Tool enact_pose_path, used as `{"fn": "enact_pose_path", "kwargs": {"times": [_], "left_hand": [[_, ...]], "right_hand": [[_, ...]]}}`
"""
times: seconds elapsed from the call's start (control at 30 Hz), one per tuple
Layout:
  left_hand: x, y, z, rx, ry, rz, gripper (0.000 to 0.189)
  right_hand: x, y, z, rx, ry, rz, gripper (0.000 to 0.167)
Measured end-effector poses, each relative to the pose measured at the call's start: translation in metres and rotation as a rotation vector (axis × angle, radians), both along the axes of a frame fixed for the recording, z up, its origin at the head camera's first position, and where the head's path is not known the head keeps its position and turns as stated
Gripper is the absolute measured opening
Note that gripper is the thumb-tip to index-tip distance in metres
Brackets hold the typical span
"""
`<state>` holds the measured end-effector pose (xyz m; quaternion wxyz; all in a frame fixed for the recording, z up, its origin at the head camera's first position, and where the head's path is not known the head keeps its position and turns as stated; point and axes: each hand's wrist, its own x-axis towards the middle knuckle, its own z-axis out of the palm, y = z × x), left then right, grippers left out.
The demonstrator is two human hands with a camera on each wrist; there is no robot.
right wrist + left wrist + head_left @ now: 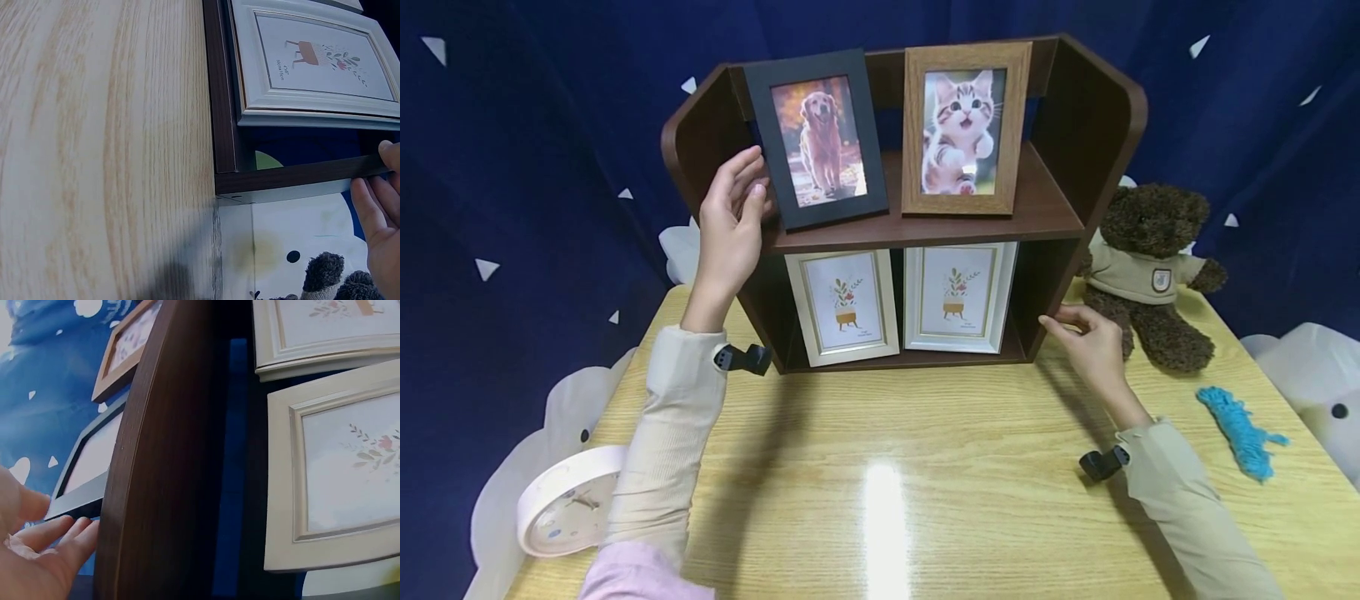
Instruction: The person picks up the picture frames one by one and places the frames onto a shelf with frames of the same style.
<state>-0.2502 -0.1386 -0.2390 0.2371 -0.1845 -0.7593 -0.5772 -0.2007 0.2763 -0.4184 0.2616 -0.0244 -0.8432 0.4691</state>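
A dark brown two-tier shelf [925, 232] stands on the table. On its upper tier, a dark frame [872, 150] with a dog photo leans tilted beside a wooden frame [913, 133] with a kitten photo. My left hand [733, 225] is at the dark frame's left edge, fingertips touching or very near it, fingers loosely extended. With thumb and fingers on either side, my right hand [1090, 346] pinches the shelf's right side panel [300, 175] low down. The lower tier holds a cream frame [281, 487] and a white frame [250, 62], both with plant pictures.
Right of the shelf sits a brown teddy bear [1150, 250] in a beige shirt. Nearer lies a bundle of blue cord [1240, 433]. A white round clock [568, 508] is at the table's left edge. Behind hangs a dark blue curtain [580, 108].
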Motion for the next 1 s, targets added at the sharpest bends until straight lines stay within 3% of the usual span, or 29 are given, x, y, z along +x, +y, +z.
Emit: {"fn": "enact_pose_path", "kwargs": {"times": [0.27, 0.57, 0.8, 1.0], "left_hand": [[0.025, -0.01, -0.023, 0.008, 0.115, 0.0, 0.03], [0.048, -0.025, -0.05, 0.084, 0.184, 0.026, 0.02], [0.057, -0.032, -0.078, 0.145, 0.134, 0.096, 0.019], [0.058, -0.037, -0.101, 0.109, 0.067, 0.112, 0.02]], "right_hand": [[-0.004, -0.003, -0.001, -0.009, -0.009, 0.02, 0.025], [-0.005, -0.002, 0.0, 0.002, -0.02, 0.011, 0.026], [-0.003, 0.002, 0.001, 0.025, -0.034, 0.023, 0.029], [0.001, 0.01, 0.005, 0.097, -0.042, 0.037, 0.03]]}}
